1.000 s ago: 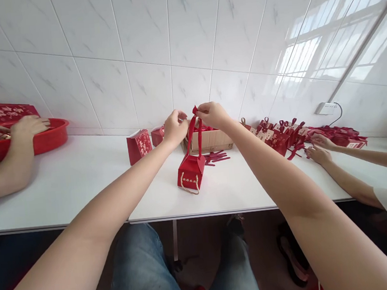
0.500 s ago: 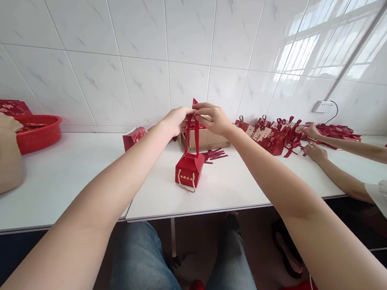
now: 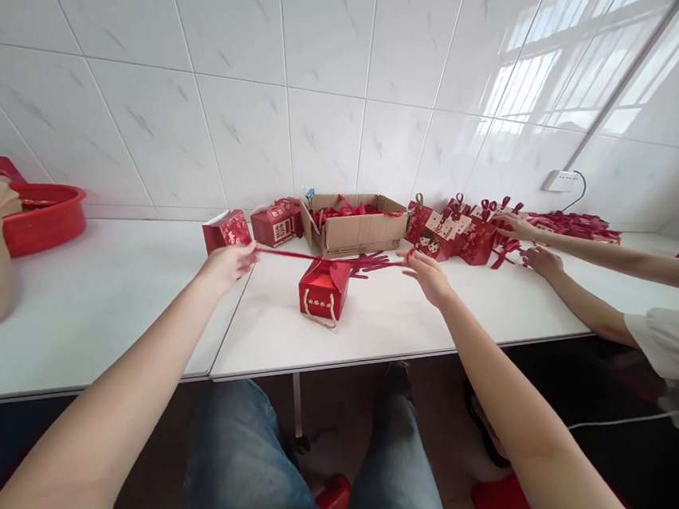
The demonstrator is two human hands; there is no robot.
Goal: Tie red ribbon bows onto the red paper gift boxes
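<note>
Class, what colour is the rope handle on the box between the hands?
Pale gold rope handle, clearest in the head view.

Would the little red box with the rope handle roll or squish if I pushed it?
The red box probably wouldn't roll: its sides look flat. It might squish, since its walls look like folded card. The rope handle droops, so it's likely floppy.

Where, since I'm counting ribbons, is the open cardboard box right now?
In the head view, the open cardboard box stands just right of centre near the tiled wall, beyond the rope-handled red gift box.
</note>
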